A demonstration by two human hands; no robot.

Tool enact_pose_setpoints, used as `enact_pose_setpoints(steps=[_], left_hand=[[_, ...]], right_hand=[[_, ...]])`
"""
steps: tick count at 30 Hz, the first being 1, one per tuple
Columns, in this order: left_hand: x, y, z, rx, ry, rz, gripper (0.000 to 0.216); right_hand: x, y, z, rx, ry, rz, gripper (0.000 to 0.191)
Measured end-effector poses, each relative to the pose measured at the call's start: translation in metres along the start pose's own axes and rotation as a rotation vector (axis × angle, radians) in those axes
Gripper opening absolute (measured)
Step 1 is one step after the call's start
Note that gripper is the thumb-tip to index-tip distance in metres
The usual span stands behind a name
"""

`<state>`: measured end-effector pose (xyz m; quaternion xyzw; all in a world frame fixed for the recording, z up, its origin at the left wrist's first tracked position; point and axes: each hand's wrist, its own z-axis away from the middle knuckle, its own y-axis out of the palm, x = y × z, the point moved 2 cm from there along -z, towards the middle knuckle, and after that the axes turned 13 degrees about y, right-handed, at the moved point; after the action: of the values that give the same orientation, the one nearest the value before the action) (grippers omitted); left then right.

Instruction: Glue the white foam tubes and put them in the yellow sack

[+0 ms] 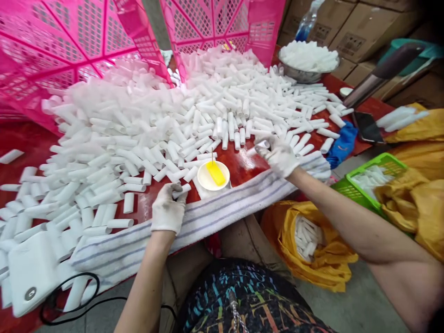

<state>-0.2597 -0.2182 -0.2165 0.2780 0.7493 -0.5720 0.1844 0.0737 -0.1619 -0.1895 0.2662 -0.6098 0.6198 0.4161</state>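
Observation:
Both my hands wear white gloves. My left hand (168, 209) rests on the striped towel (222, 210) at the table's front edge, its fingers closed round a short white tube (181, 190). My right hand (280, 155) reaches further right and pinches another white tube (261, 144) at the edge of the big heap of white tubes (166, 120). Between my hands stands a small white cup (212, 176) with a yellow sponge and a thin stick in it.
Two pink lattice crates (69, 41) lie tipped at the back of the red table (21, 143). A metal bowl of tubes (308, 62) sits back right. A yellow bag (308, 240) and a green basket (373, 178) hold tubes on the right. A white device (31, 273) lies at left.

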Motion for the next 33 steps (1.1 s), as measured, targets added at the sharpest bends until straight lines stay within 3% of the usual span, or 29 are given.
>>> enact_pose_setpoints(steps=[3, 5, 6, 8, 11, 15, 17, 21, 29, 33], left_hand=[[0.002, 0.005, -0.001, 0.047, 0.125, -0.048, 0.029], [0.002, 0.007, -0.003, 0.089, 0.148, -0.136, 0.029], [0.001, 0.007, -0.004, 0.106, 0.146, -0.189, 0.028], [0.0, 0.007, -0.006, 0.144, 0.137, -0.288, 0.027], [-0.002, 0.008, -0.006, 0.169, 0.114, -0.318, 0.028], [-0.002, 0.01, -0.003, 0.024, 0.045, -0.086, 0.032], [-0.003, 0.01, -0.002, -0.036, -0.012, 0.06, 0.034], [-0.01, 0.012, -0.002, 0.005, -0.09, 0.259, 0.036], [-0.01, 0.016, -0.003, 0.008, -0.121, 0.354, 0.037], [-0.008, 0.018, -0.003, 0.015, -0.138, 0.355, 0.038]], right_hand=[[-0.005, 0.022, 0.019, 0.259, 0.219, -0.311, 0.038], [-0.004, 0.043, 0.023, 0.472, 0.362, -0.494, 0.042], [-0.003, 0.052, 0.022, 0.515, 0.38, -0.518, 0.046], [0.001, 0.067, 0.014, 0.491, 0.337, -0.476, 0.048], [0.001, 0.081, 0.001, 0.359, 0.143, -0.341, 0.042], [-0.005, 0.086, -0.001, 0.301, -0.18, -0.3, 0.034], [-0.008, 0.085, 0.001, 0.318, -0.265, -0.304, 0.034], [-0.014, 0.082, 0.004, 0.316, -0.202, -0.273, 0.037], [-0.018, 0.08, 0.013, 0.273, -0.246, -0.198, 0.039], [-0.02, 0.083, 0.018, 0.23, -0.358, -0.144, 0.025]])
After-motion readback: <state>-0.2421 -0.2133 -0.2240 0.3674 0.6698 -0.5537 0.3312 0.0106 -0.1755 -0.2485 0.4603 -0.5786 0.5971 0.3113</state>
